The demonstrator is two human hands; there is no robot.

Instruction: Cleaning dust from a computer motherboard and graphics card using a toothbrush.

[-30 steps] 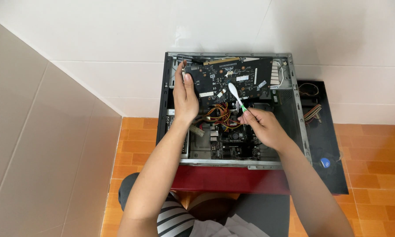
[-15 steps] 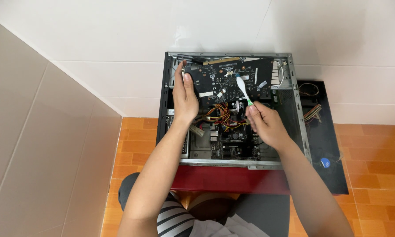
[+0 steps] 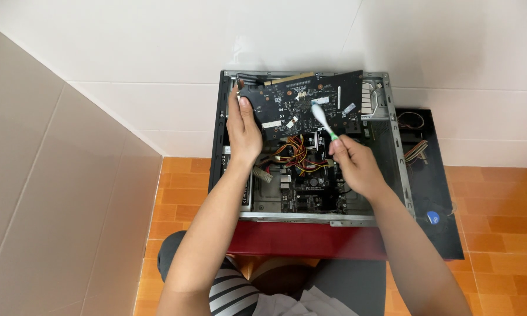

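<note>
Black circuit card in left hand grip; right hand clasps toothbrush; orange cables beneath.

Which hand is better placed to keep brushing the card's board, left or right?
Right. The right hand already holds the toothbrush, its head on the graphics card. The left hand is gripping the card's left end, propping it above the open computer case.
</note>
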